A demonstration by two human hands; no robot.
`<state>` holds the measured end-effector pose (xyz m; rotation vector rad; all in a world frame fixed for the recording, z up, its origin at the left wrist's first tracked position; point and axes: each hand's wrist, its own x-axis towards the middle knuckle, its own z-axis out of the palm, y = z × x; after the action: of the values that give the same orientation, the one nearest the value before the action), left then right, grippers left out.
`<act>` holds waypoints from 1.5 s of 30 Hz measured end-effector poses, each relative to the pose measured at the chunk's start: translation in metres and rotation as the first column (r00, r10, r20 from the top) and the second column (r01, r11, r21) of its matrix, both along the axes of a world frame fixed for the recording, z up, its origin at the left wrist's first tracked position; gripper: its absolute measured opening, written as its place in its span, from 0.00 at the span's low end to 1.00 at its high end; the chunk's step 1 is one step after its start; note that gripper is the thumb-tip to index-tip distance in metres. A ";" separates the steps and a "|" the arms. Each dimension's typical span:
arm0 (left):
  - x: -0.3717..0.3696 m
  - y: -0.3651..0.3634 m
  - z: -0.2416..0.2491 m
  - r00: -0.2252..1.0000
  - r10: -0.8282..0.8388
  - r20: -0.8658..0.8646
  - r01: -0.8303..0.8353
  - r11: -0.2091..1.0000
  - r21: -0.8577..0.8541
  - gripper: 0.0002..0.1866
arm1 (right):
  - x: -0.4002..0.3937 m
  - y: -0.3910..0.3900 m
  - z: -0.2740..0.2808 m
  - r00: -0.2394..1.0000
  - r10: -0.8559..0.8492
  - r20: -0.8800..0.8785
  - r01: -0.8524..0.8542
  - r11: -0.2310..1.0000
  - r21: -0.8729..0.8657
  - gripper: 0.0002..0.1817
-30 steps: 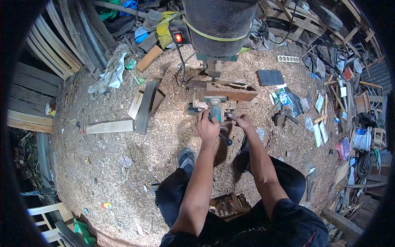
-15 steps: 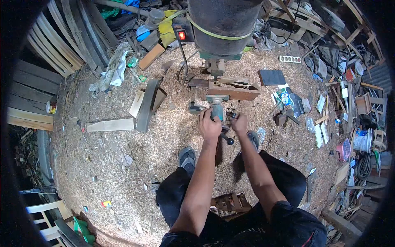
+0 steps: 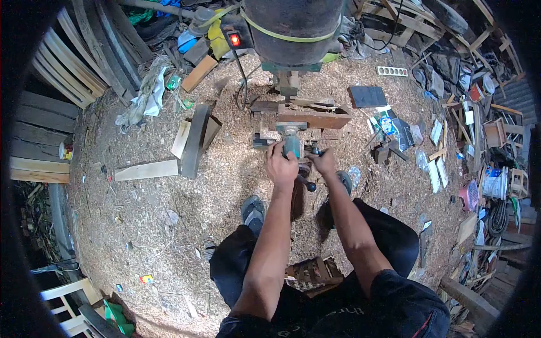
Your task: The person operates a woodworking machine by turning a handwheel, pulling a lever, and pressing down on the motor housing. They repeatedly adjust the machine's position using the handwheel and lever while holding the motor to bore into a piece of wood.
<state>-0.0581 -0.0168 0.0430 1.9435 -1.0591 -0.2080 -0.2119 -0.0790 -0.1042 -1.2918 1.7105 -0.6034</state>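
Observation:
My left hand (image 3: 282, 164) rests over the left side of a green machine vise (image 3: 292, 145), its fingers curled on the metal. To the right, my right hand (image 3: 323, 161) is closed round a small dark handle (image 3: 315, 151). A reddish-brown wood piece (image 3: 315, 117) with slots in its top lies across the far side of the vise, beneath the drilling machine's head (image 3: 289, 82). A crank with a black ball knob (image 3: 311, 186) sticks out below my hands.
The machine's large dark motor (image 3: 293, 34) hangs at the top, beside a lit red switch (image 3: 234, 39). Boards (image 3: 196, 141) lie left on shavings. A dark block (image 3: 368, 96) and power strip (image 3: 392, 71) lie right. A wooden stool (image 3: 315, 271) stands between my legs.
The whole view has shifted slightly, so machine and floor items appear a little farther left. Both hands keep their places at the vise, with the right hand's grip slightly changed.

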 end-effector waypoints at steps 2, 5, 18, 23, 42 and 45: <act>0.001 0.002 -0.006 1.000 -0.009 -0.003 0.009 0.999 0.035 0.18 | 0.021 0.005 0.008 0.975 -0.104 -0.194 0.063 0.977 -0.203 0.46; 0.001 0.010 -0.005 0.998 0.059 -0.004 -0.059 0.996 -0.067 0.19 | 0.004 0.000 0.030 0.971 0.049 -0.233 -0.064 0.996 -0.058 0.42; -0.015 0.001 -0.005 0.976 0.053 0.209 -0.007 0.976 -0.216 0.11 | -0.011 0.005 0.004 0.877 -0.186 0.443 0.091 0.969 0.228 0.20; -0.016 -0.001 -0.011 0.978 0.073 0.194 -0.029 0.976 -0.218 0.10 | 0.009 0.014 0.021 0.985 -0.089 -0.146 0.020 0.908 -0.418 0.26; -0.017 0.001 -0.014 0.986 0.079 0.148 -0.052 0.983 -0.177 0.10 | 0.018 0.032 0.086 0.953 -0.277 0.123 0.303 0.860 -0.411 0.25; -0.015 -0.001 -0.013 0.983 0.088 0.160 -0.056 0.979 -0.194 0.10 | 0.011 0.033 0.096 0.842 -0.450 0.296 0.522 0.818 -0.241 0.25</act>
<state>-0.0730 -0.0182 0.0296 1.8473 -1.0734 0.0966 -0.2005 -0.0459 -0.0087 -0.9268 1.8049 -1.3242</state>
